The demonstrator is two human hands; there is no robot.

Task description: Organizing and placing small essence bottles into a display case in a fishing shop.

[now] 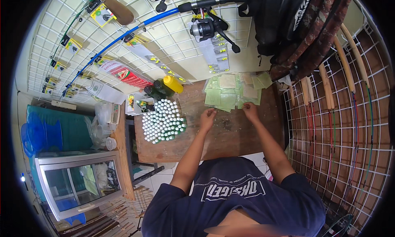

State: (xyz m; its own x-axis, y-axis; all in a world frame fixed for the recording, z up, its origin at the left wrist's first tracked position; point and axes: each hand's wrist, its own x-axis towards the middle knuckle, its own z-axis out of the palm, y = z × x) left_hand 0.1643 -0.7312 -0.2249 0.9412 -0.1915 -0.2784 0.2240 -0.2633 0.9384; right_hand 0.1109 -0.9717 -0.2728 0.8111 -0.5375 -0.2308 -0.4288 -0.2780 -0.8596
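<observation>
Thin, flat light-green packets (213, 98) lie overlapping in a pile on the wooden table in front of me, a few of them paler. My left hand (207, 117) is at the near left edge of the pile, thumb and fingers pressed together. Whatever may be between those fingertips is too small to tell. My right hand (250, 110) rests at the pile's near right edge with its fingers curled. Its fingertips overlap the packets, and I cannot make out what they pinch.
Many small white-capped green bottles (162, 119) stand packed on the table's left (197, 148). Behind them are a yellow bottle (173, 84), dark bottles (163, 89) and a small box (138, 104). Fishing reels (202, 29) and a blue rod (160, 17) hang on the wire grid; bags (284, 23) hang right.
</observation>
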